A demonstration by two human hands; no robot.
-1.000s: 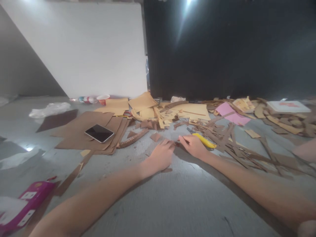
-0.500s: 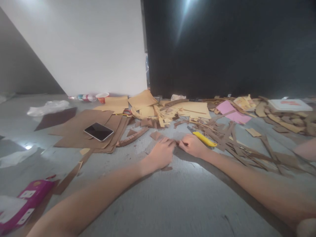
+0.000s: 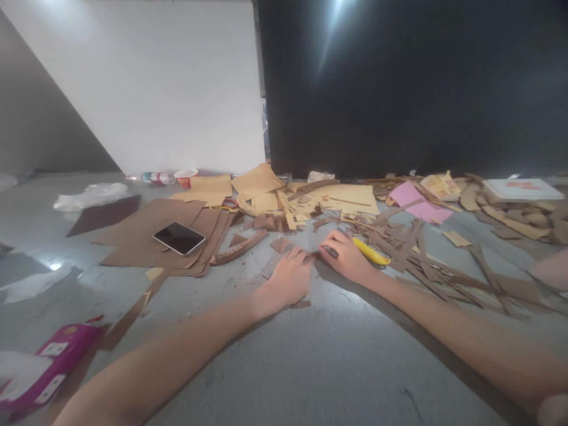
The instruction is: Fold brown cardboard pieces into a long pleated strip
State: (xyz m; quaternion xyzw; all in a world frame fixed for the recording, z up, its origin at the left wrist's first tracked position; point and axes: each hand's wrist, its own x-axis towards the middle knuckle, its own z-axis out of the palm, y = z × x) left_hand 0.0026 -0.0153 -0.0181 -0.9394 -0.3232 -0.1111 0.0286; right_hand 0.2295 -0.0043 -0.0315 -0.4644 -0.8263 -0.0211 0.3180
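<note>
My left hand (image 3: 290, 276) rests low over the grey surface, fingers curled and pinching a small brown cardboard piece (image 3: 315, 255). Just across from it, my right hand (image 3: 345, 257) has its thumb and fingers bent at the other end of that piece, the fingertips almost meeting the left ones. Most of the piece is hidden by the fingers. A yellow utility knife (image 3: 371, 252) lies just beyond my right hand. Near my left hand are a small brown scrap (image 3: 280, 244) and a curved corrugated strip (image 3: 239, 247).
A phone (image 3: 179, 238) lies on stacked brown cardboard sheets (image 3: 133, 236). Cut strips (image 3: 426, 269) are heaped at right, with pink paper (image 3: 419, 201) behind. Tan sheets (image 3: 350, 198), a paper cup (image 3: 185, 177) and a bottle (image 3: 158, 177) line the back. A magenta packet (image 3: 66, 355) sits front left.
My right hand's fingers have lifted and bent slightly away from the cardboard piece, covering more of the knife's front end. My left hand stays nearly still.
</note>
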